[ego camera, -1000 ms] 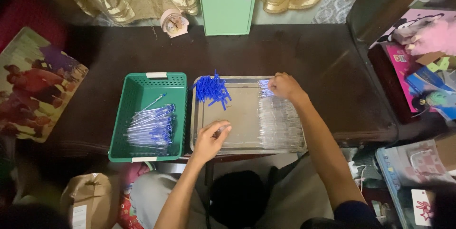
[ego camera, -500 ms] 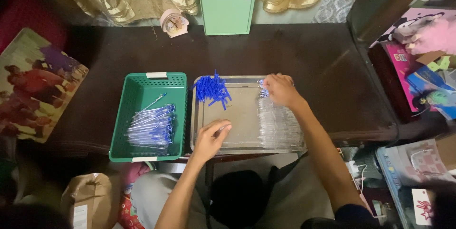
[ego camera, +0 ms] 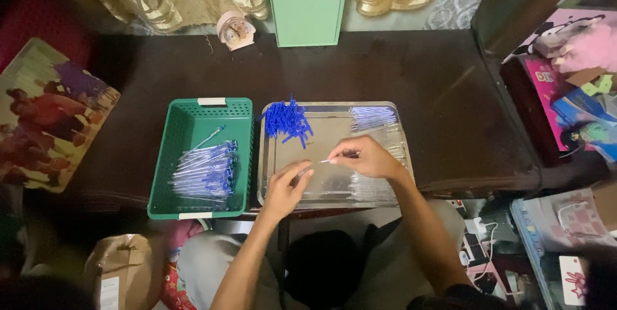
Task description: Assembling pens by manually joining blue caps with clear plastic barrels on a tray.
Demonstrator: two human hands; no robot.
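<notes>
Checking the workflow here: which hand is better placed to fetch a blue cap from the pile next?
Probably the left hand: it sits directly below the blue caps, whereas the right hand lies further right, pinching a thin pen part.

Dark wooden table, green basket, metal tray, mint box, small trinket

Seen from above, a seated person with both forearms bare to the elbow, left hand and right hand without rings or gloves; light grey trousers cover the legs, and a dark sleeve edge, possibly black, shows at the right upper arm.
</notes>
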